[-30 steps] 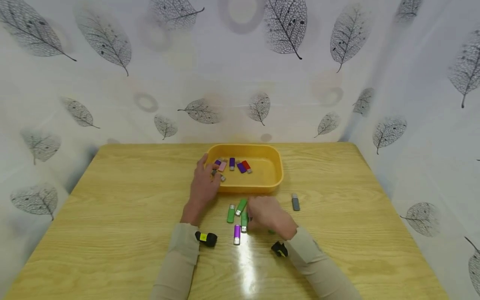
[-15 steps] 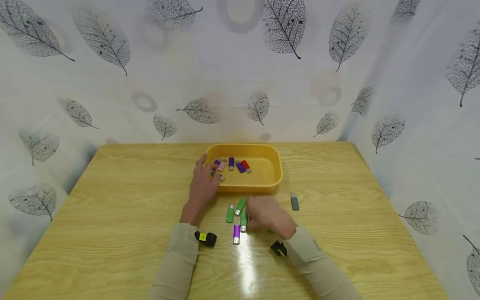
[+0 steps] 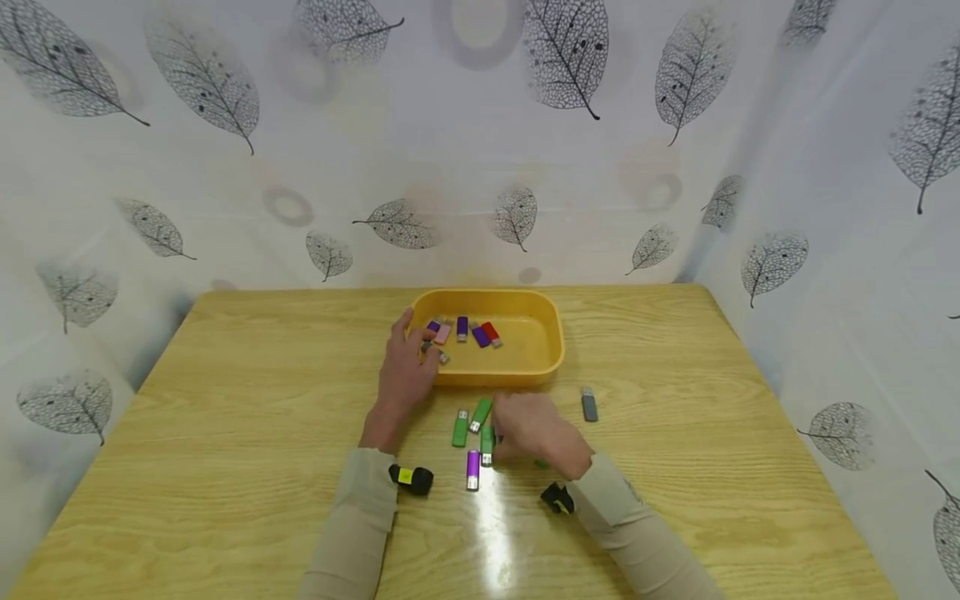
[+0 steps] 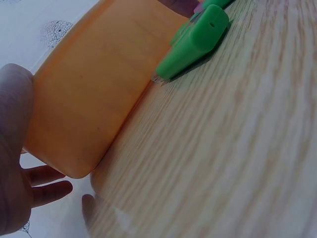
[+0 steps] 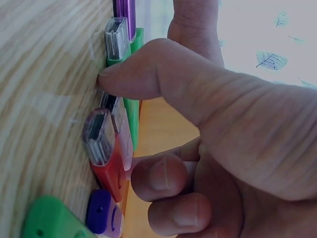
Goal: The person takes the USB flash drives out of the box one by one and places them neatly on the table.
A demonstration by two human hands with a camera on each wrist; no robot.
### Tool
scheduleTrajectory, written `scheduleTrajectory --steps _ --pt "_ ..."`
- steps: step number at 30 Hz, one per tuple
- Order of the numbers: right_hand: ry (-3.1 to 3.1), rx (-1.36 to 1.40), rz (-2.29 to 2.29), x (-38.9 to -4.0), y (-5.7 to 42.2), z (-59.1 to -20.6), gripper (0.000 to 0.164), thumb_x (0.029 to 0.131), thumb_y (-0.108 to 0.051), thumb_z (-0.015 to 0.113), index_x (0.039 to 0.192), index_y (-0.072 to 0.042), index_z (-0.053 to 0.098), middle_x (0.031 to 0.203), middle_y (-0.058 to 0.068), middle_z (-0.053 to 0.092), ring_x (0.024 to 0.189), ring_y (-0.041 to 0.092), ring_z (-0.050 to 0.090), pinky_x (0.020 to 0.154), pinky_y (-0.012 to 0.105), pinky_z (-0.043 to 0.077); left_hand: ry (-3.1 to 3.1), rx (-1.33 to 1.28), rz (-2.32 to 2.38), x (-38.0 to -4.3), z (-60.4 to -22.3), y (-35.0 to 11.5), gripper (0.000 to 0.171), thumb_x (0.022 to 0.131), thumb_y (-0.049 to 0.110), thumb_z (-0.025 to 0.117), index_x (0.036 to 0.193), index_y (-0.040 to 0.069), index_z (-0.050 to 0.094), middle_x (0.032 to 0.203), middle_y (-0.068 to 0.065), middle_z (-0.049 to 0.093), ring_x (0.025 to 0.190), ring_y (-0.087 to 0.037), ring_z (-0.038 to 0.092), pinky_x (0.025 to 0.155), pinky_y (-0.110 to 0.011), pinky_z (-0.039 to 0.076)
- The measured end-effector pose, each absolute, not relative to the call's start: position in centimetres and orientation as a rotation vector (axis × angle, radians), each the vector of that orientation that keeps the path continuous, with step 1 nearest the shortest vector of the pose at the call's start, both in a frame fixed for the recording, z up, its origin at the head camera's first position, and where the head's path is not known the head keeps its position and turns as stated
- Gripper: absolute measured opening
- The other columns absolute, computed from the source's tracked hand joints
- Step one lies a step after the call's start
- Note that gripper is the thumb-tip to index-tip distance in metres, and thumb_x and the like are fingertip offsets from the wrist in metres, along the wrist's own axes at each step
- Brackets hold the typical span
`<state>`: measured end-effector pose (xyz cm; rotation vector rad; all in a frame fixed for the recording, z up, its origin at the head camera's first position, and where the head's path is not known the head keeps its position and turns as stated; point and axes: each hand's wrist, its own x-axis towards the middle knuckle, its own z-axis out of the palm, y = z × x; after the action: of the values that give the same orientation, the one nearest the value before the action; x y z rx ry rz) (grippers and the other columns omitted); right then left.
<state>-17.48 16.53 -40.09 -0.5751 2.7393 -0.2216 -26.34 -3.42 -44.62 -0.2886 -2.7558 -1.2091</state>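
Note:
My left hand [image 3: 405, 371] grips the left end of a yellow plastic tray [image 3: 498, 379], thumb by its near corner and other fingers along the left rim. Close in front of the tray, my right hand [image 3: 538, 427] is low over the table, its fingers curled. In the right wrist view, the thumb [image 5: 136, 72] touches down between a green USB stick [image 5: 117, 39] and a pink USB stick [image 5: 124, 134]. A red USB stick [image 5: 106, 163] lies beside the pink one. The index fingertip is hidden, so whether the hand pinches a stick does not show.
Inside the tray lie purple, pink, red [image 3: 491, 333] and grey USB sticks. Left of my right hand are several green sticks [image 3: 460, 427] and a purple one [image 3: 472, 469]. A grey stick [image 3: 589, 404] lies to its right. Patterned curtains [image 3: 480, 167] hang behind the table.

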Motion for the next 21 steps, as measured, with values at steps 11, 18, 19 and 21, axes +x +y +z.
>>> scheduleTrajectory --steps 11,18,19,21 --pt "2.722 -0.567 -0.22 -17.47 16.39 -39.9 0.036 0.073 -0.025 0.081 0.069 -0.018 0.046 0.053 -0.01 0.035 0.049 0.006 0.034 0.044 0.023 0.026 -2.757 -0.293 -1.216 -26.34 -44.61 -3.47 0.03 0.094 0.02 0.049 0.115 0.001 0.062 0.162 -0.012 0.02 0.143 -0.04 0.031 0.112 -0.056 0.033" --pt "2.735 -0.577 -0.217 -17.44 16.36 -39.96 0.035 0.074 -0.024 0.08 0.069 -0.017 0.047 0.052 -0.01 0.034 0.049 0.006 0.033 0.044 0.023 0.026 -2.745 -0.296 -1.217 -26.41 -44.7 -3.53 0.031 0.094 0.02 0.049 0.114 0.001 0.062 0.162 -0.011 0.021 0.143 -0.04 0.032 0.112 -0.056 0.034" --pt "2.735 -0.576 -0.218 -17.43 16.37 -39.97 0.034 0.074 -0.024 0.08 0.07 -0.017 0.047 0.053 -0.01 0.034 0.049 0.006 0.034 0.044 0.023 0.026 -2.745 -0.296 -1.217 -26.42 -44.73 -3.54 0.031 0.094 0.02 0.049 0.114 0.001 0.062 0.162 -0.011 0.021 0.143 -0.04 0.032 0.112 -0.056 0.034" --pt "2.735 -0.576 -0.218 -17.4 16.39 -39.93 0.035 0.074 -0.026 0.081 0.072 -0.017 0.048 0.054 -0.01 0.037 0.05 0.006 0.036 0.045 0.023 0.028 -2.746 -0.297 -1.212 -26.43 -44.78 -3.54 0.031 0.094 0.02 0.049 0.115 0.001 0.061 0.162 -0.011 0.021 0.143 -0.04 0.032 0.112 -0.056 0.034"
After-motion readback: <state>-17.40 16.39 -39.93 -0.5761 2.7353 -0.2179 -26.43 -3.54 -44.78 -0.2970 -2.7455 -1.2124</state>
